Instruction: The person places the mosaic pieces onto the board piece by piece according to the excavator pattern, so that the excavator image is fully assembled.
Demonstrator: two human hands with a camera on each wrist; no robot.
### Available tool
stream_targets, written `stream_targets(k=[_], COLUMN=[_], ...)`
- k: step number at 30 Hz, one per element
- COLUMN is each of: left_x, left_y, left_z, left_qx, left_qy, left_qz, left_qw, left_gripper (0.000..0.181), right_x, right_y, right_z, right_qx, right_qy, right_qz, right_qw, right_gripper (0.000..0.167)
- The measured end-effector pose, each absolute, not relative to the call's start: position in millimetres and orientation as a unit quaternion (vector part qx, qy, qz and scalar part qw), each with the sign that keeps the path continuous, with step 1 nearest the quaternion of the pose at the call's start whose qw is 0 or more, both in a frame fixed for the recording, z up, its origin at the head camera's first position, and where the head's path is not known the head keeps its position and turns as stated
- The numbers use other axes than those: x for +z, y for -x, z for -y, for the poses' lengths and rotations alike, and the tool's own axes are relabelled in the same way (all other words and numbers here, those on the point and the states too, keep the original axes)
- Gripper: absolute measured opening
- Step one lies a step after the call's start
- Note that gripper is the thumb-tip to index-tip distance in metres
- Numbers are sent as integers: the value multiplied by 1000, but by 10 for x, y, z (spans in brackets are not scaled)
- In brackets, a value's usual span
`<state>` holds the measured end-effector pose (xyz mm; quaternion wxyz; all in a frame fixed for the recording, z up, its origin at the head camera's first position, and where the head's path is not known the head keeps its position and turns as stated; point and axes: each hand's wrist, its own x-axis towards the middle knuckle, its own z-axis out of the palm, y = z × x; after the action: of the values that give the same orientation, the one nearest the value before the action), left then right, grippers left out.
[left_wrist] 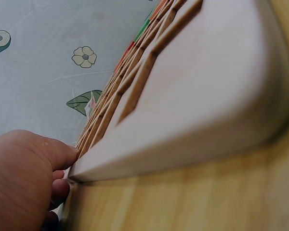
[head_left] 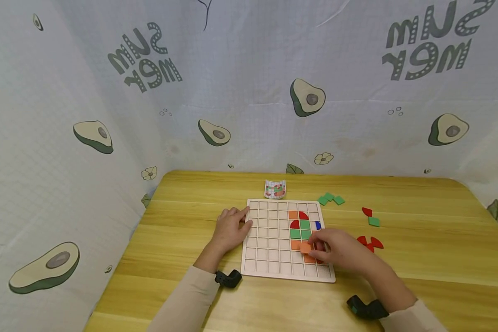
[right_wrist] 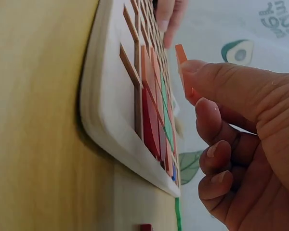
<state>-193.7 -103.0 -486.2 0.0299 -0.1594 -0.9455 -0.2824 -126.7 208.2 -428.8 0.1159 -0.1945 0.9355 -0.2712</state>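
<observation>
My right hand [head_left: 336,249] pinches an orange square tile [right_wrist: 182,67] between thumb and fingers, just above the lower right part of a pale wooden grid board [head_left: 265,253]. Its other fingers are curled in the right wrist view. Lying in the board's right-hand cells are green tiles [head_left: 305,224], orange tiles [head_left: 293,215], red quarter-circle tiles [head_left: 303,215] and a partly blue tile [head_left: 317,225]; my right hand hides some cells. At the board's left edge, my left hand [head_left: 230,230] rests with thumb and forefinger touching the rim.
A small curled pattern card [head_left: 275,189] stands behind the board. Loose green tiles [head_left: 329,197] lie at its back right corner. Farther right are a red quarter-circle piece [head_left: 367,211], another green square [head_left: 374,222] and several red pieces [head_left: 376,243]. A printed cloth hangs behind the wooden table [head_left: 191,203].
</observation>
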Motion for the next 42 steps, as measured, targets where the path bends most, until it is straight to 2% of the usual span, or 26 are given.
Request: stream_targets(k=[5,13,19,27,35,42], left_x=[-4856,-4860,-4877,-4868,-4857,-4863], left_y=[1935,1931,1937,1935,1941,1932], left_z=[1029,1032,1031,1030,1030,1030], left_qx=[-287,-288,-286,-286,-289,-290], left_qy=[160,162,160,159,159,161], left_qz=[944,943,944,944,943,943], left_qw=[29,34,33,32,32,31], left_gripper=[49,49,49,49,49,49], right_x=[-4333,-4390,-4416,-4422,-4394,-4305], right_y=[1243,1220,1212,1201,1199,1175], right_z=[-2018,-1923,-1883,-1870,-1873,-2097], right_qx=[-269,-253,-229,-220,-219,-249], right_qy=[210,228,247,216,220,171], right_qz=[-932,-930,-935,-945,-944,-948], right_qw=[122,134,112,107,115,102], right_gripper=[22,18,15,12,18,20])
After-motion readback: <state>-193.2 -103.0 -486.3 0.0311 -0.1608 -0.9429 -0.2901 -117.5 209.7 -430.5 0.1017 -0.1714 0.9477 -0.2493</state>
